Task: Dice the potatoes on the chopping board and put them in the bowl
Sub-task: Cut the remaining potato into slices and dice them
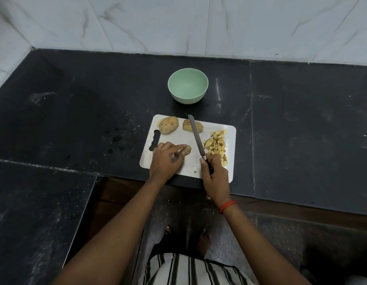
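Both hands are over the chopping board (178,138), which lies at the near edge of the dark desk (96,120). The left grip (166,159) is down on the board's near-left part, its fingers bent onto a small potato piece (187,149) and pinning it against the white surface. The right grip (214,173) is wrapped round the handle of the knife (197,136) at the board's near-right part. The blade runs away from the person across the middle of the board, its tip past the far edge. It crosses in front of a potato half (186,126) that sits at the far edge. A sliced potato (168,124), its slices fanned but together, sits in the far-left corner, just beyond the board's handle slot. The diced potato (216,144) is heaped along the board's right side, just right of the blade, with its nearest cubes partly hidden behind the knife hand. The pale green bowl (186,98) stands on the desk beyond the board's far edge, clear of it. A red thread band (226,206) circles the right wrist.
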Demonstrator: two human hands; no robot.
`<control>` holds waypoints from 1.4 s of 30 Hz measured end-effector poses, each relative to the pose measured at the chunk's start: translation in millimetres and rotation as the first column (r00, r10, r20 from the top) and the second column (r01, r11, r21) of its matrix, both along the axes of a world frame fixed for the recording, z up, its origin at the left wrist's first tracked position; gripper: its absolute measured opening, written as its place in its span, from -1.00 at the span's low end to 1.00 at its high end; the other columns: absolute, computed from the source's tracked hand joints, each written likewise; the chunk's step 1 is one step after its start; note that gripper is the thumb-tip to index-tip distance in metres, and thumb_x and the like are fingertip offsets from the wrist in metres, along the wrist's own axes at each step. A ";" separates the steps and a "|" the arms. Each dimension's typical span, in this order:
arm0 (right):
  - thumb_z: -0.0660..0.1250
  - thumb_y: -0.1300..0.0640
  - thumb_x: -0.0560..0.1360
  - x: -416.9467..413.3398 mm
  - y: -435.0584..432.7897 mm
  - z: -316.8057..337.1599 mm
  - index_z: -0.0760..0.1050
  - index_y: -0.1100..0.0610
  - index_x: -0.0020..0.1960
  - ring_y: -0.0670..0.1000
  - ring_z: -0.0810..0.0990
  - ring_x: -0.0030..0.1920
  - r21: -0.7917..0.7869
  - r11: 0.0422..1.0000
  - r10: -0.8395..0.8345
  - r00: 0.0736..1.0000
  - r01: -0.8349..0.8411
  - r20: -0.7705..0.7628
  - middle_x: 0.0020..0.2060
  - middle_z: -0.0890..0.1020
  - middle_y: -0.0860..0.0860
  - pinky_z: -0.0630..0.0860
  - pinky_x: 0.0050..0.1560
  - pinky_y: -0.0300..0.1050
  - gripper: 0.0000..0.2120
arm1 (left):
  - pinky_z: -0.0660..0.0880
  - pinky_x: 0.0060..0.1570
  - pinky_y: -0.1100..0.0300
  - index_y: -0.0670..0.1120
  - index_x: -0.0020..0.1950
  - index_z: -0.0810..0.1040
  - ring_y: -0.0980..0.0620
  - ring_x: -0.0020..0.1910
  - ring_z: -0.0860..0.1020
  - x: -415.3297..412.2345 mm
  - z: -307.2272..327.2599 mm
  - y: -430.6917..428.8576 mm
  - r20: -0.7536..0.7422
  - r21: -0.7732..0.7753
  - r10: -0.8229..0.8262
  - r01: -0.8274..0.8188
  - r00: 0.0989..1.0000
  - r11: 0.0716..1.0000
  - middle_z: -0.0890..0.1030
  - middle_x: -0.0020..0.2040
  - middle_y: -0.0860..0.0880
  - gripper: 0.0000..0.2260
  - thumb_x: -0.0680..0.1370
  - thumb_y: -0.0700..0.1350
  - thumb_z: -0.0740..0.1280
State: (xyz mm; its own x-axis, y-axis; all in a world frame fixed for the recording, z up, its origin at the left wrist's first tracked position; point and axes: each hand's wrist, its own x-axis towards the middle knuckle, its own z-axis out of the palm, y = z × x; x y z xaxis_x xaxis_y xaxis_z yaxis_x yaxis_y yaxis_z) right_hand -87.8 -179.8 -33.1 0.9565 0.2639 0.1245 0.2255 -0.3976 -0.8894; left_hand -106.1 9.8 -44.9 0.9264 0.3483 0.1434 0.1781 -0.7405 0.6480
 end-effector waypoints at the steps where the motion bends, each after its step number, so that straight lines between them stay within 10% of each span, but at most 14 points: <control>1: 0.27 0.05 0.65 0.2 0.2 0.0 0.29 -0.12 0.01 -0.06 0.58 -0.23 -0.010 1.000 -0.004 1.000 0.004 -0.006 -0.21 0.61 -0.08 0.49 -0.30 -0.05 -0.84 | 0.41 0.04 -0.02 0.10 0.18 0.69 0.06 -0.04 0.45 -0.4 0.5 -0.6 0.002 0.011 -0.003 0.003 1.000 1.000 0.57 -0.14 0.13 -0.78 0.57 0.07 0.38; 6: 0.29 0.11 0.65 -3.7 1.0 -0.1 0.38 0.08 0.07 -0.05 0.57 -0.18 -0.020 1.000 -0.012 1.000 0.013 0.027 -0.17 0.59 -0.12 0.38 -0.33 -0.26 -0.90 | 0.40 0.01 0.01 0.02 -0.11 0.70 0.12 -0.10 0.47 -1.9 -1.3 -0.8 0.001 -0.042 0.044 -0.044 0.999 0.998 0.57 -0.30 0.18 -0.83 0.52 0.11 0.46; 14: 0.26 0.08 0.65 -1.9 0.6 1.9 0.35 0.07 0.04 -0.14 0.54 -0.28 -0.049 0.999 -0.018 1.000 0.018 0.012 -0.27 0.54 -0.14 0.37 -0.41 -0.29 -0.90 | 0.38 -0.18 0.40 0.15 0.15 0.67 0.14 -0.08 0.47 -3.8 9.1 19.7 -0.071 -0.181 -0.206 0.190 0.976 0.965 0.61 -0.27 0.15 -0.72 0.45 0.09 0.46; 19: 0.22 0.00 0.66 0.8 3.3 3.2 0.30 0.01 0.09 0.08 0.63 -0.28 -0.130 0.991 0.002 1.000 -0.004 -0.022 -0.24 0.63 -0.02 0.51 -0.38 -0.01 -0.88 | 0.32 -0.16 0.32 0.17 0.24 0.67 0.14 -0.12 0.42 -3.3 -0.4 24.8 -0.053 -0.072 -0.239 0.235 0.969 0.969 0.55 -0.27 0.12 -0.68 0.51 -0.08 0.49; 25: 0.15 0.03 0.68 -15.0 5.5 13.1 0.28 0.01 0.08 0.17 0.62 -0.27 -0.309 0.950 0.032 0.999 -0.032 -0.004 -0.24 0.60 0.03 0.54 -0.36 0.05 -0.93 | 0.43 -0.12 0.03 0.17 0.24 0.67 0.10 -0.16 0.43 -5.1 -0.3 18.8 -0.027 -0.047 -0.214 0.212 0.977 0.976 0.51 -0.30 0.14 -0.68 0.49 0.07 0.39; 42: 0.05 0.07 0.68 -31.4 19.1 6.5 0.17 -0.01 0.03 0.15 0.58 -0.29 -0.467 0.876 0.121 0.992 -0.120 -0.027 -0.26 0.56 0.05 0.47 -0.35 0.01 -0.93 | 0.39 -0.18 0.03 0.01 0.00 0.73 0.09 -0.23 0.41 -3.6 0.6 7.7 0.017 -0.006 -0.100 0.100 0.995 0.995 0.44 -0.35 0.20 -0.73 0.56 0.16 0.36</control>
